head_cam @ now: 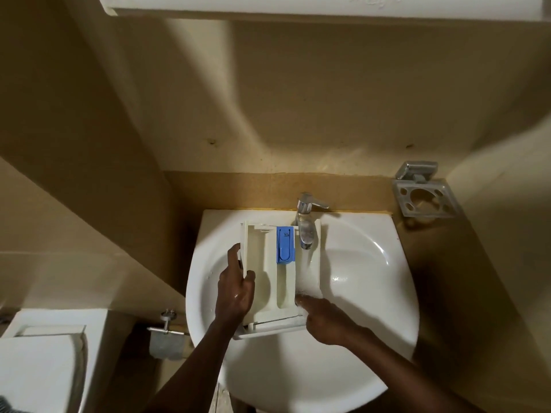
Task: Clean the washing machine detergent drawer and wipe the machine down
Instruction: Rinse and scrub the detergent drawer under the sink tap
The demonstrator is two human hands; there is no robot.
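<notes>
A white detergent drawer (pixel 269 281) with a blue insert (pixel 285 244) lies over the white sink (pixel 366 281), its far end under the chrome tap (pixel 305 225). Water runs from the tap into the drawer's right compartment. My left hand (pixel 235 286) grips the drawer's left wall, thumb inside. My right hand (pixel 326 321) is at the drawer's near right corner, its fingers reaching into the right compartment; the fingertips are partly hidden by the drawer wall. The washing machine is out of view.
A metal toothbrush holder (pixel 423 192) is fixed to the wall right of the sink. A toilet cistern (pixel 44 362) stands at lower left, with a toilet paper holder (pixel 167 338) between it and the sink. A white cabinet edge (pixel 298 7) hangs overhead.
</notes>
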